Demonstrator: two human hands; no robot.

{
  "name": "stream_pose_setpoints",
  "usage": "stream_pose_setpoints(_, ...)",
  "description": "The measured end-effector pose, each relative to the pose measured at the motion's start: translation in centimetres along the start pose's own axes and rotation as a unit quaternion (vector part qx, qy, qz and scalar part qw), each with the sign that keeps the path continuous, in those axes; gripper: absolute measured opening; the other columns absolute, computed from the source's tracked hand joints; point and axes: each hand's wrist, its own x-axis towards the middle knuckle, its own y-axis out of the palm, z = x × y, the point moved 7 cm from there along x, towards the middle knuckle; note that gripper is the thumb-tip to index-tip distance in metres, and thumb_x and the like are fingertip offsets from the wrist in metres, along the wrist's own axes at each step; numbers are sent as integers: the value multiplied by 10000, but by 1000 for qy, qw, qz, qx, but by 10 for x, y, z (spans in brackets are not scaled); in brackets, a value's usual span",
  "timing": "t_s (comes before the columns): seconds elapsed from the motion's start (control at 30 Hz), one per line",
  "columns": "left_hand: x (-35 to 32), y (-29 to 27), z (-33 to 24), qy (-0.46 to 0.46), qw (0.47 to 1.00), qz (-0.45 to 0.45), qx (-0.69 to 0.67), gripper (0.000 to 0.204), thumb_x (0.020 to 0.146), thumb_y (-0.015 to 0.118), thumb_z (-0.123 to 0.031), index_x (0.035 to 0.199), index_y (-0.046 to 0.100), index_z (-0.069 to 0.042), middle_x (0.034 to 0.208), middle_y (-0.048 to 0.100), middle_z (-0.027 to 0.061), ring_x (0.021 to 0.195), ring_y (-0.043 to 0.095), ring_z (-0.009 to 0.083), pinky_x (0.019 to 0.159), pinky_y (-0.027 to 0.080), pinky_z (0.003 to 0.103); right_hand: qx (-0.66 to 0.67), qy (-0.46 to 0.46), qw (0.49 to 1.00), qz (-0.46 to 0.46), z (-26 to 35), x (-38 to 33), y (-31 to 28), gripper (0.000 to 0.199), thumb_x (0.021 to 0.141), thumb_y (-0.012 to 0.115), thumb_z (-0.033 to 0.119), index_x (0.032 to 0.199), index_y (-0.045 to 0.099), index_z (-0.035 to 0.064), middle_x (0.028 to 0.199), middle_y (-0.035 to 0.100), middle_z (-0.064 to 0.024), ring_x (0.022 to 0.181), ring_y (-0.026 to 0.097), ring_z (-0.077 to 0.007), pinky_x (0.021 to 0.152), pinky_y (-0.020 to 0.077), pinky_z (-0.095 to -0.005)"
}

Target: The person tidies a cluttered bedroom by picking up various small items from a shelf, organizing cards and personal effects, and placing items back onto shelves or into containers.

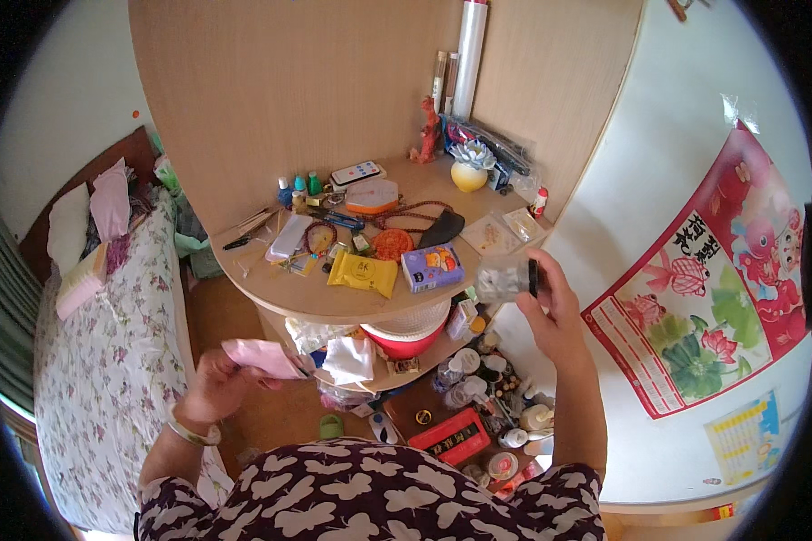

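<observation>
Rounded and crowded, the table (298,298) stood before us.
Our left hand (209,383) gripped a pink cloth (263,358) in front of the table, toward the bed (108,379); our right hand (557,311) grasped a clear jar (502,279) by its dark end, just right of the purple pack (431,268).

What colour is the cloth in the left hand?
The cloth is pale pink, best seen in the head view.
</observation>
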Motion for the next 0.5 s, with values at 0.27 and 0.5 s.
stream_pose_setpoints(0.27,93,-36,-51,89,993,12,72,236,918,403,-94,1087,527,15,1008,599,97,892,586,160,782,494,297,-126,-24,991,25,3,81,22,471,795,602,148,1223,411,101,968,538,-140,852,563,-201,634,504,-308)
stream_pose_setpoints(0.5,278,-33,-36,75,931,55,352,210,853,497,-147,792,528,52,672,564,116,605,568,153,519,468,307,-201,-11,979,28,18,116,33,497,774,622,151,1219,405,107,973,542,-179,871,567,-287,657,492,-346)
